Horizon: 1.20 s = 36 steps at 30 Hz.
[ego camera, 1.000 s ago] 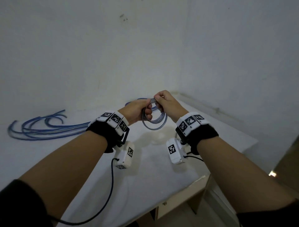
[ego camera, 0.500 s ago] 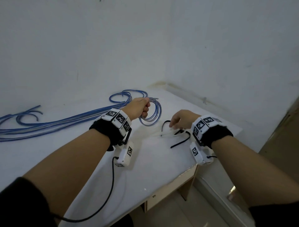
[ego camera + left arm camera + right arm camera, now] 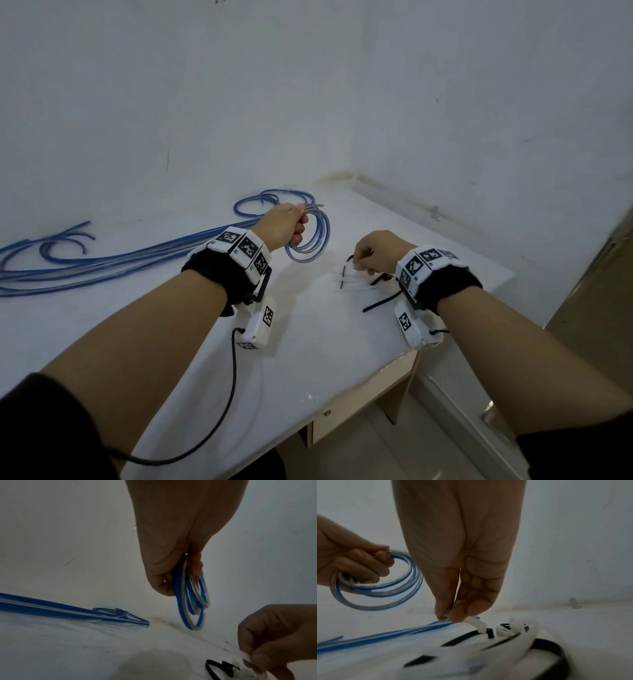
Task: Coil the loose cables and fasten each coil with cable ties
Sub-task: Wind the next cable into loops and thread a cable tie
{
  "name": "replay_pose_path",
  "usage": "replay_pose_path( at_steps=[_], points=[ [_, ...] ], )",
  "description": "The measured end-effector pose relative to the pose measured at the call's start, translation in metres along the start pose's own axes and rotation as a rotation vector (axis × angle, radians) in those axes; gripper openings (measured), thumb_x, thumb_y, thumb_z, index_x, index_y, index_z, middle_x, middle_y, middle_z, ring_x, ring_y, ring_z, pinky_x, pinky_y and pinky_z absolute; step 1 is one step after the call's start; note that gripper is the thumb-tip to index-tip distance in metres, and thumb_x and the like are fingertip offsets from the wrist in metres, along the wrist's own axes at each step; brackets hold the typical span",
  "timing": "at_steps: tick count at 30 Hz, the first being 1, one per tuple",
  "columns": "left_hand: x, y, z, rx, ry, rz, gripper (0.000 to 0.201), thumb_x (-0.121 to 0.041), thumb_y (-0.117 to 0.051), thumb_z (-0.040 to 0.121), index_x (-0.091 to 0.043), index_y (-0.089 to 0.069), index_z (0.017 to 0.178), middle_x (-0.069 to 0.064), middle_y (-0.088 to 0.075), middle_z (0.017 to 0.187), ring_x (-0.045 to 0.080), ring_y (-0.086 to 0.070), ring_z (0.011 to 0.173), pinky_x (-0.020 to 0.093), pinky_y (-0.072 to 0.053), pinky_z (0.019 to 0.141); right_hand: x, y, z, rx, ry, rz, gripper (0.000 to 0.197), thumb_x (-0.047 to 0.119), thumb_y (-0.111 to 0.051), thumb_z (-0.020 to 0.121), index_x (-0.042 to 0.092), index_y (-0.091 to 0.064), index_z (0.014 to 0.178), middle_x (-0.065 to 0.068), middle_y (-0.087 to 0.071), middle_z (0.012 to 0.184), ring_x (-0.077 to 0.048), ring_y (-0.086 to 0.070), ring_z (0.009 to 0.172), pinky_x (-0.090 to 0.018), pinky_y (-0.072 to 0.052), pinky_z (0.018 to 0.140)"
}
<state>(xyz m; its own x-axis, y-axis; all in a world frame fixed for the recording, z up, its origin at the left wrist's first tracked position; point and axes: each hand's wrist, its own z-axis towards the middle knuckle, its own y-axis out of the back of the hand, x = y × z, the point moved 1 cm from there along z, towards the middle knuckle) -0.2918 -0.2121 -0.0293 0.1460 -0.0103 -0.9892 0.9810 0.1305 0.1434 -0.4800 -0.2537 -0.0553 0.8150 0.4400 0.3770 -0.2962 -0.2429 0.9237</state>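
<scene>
My left hand (image 3: 284, 226) grips a coil of blue-and-clear cable (image 3: 313, 240), held upright above the white table (image 3: 171, 342); the same coil (image 3: 192, 601) hangs from my curled fingers in the left wrist view. My right hand (image 3: 376, 251) is down at a small pile of black and white cable ties (image 3: 356, 279). In the right wrist view its thumb and forefinger pinch the head end of a white cable tie (image 3: 475, 623), which still lies among the other ties. The coil (image 3: 382, 585) is to its left.
Several long loose blue cables (image 3: 102, 263) lie across the table's left and back, along the wall. The table's right edge (image 3: 479, 301) and front corner are close to my right wrist. A black tie (image 3: 380, 303) lies nearest me.
My right hand let go of the coil, moved right and down to the pile of ties, and now pinches a white one. My left hand keeps the coil.
</scene>
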Motion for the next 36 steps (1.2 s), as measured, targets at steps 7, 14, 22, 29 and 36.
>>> replay_pose_path(
  at_steps=[7,14,22,29,36],
  points=[
    [-0.005,0.039,-0.005,-0.192,-0.051,-0.028,0.038,-0.012,-0.029,0.100,-0.011,-0.037,0.062,-0.006,-0.037,0.035,0.003,-0.030,0.027,0.014,-0.025,0.035,0.039,0.007,0.003,-0.210,0.077,0.526,0.010,0.003,-0.052,0.086,0.010,-0.051,0.079,-0.009,-0.063,0.072,-0.015,-0.060,0.055,-0.024,-0.052,0.054],
    [-0.005,0.100,-0.027,-0.360,-0.104,0.193,0.034,-0.020,-0.033,0.098,-0.014,-0.042,0.066,0.004,-0.042,0.061,0.018,-0.039,0.052,0.027,-0.034,0.051,0.130,0.000,0.009,-0.046,0.350,1.092,0.019,0.006,-0.048,0.095,0.008,-0.047,0.076,-0.013,-0.061,0.073,-0.018,-0.066,0.059,-0.027,-0.057,0.061],
    [-0.008,0.166,-0.064,-0.391,-0.138,0.125,0.033,-0.015,-0.033,0.098,-0.011,-0.042,0.066,0.004,-0.039,0.061,0.015,-0.033,0.052,0.025,-0.028,0.050,0.221,-0.021,0.030,-0.017,0.567,0.987,0.017,-0.001,-0.053,0.090,0.008,-0.057,0.077,-0.009,-0.061,0.069,-0.007,-0.060,0.052,-0.019,-0.052,0.054],
    [-0.005,0.221,-0.095,-0.390,-0.035,0.099,0.038,-0.019,-0.031,0.099,-0.011,-0.042,0.063,-0.006,-0.038,0.039,0.007,-0.031,0.032,0.018,-0.024,0.040,0.277,-0.040,0.036,0.028,0.660,1.152,0.013,-0.006,-0.052,0.089,-0.011,-0.059,0.100,-0.019,-0.066,0.089,-0.017,-0.070,0.076,-0.027,-0.057,0.080],
    [-0.005,0.251,-0.117,-0.463,-0.096,0.260,0.036,-0.018,-0.033,0.099,-0.013,-0.043,0.065,0.001,-0.042,0.056,0.012,-0.037,0.043,0.025,-0.029,0.049,0.314,-0.062,0.036,0.068,0.662,1.177,0.020,0.010,-0.048,0.096,-0.002,-0.062,0.088,-0.013,-0.066,0.087,-0.016,-0.069,0.077,-0.026,-0.057,0.077]
  ],
)
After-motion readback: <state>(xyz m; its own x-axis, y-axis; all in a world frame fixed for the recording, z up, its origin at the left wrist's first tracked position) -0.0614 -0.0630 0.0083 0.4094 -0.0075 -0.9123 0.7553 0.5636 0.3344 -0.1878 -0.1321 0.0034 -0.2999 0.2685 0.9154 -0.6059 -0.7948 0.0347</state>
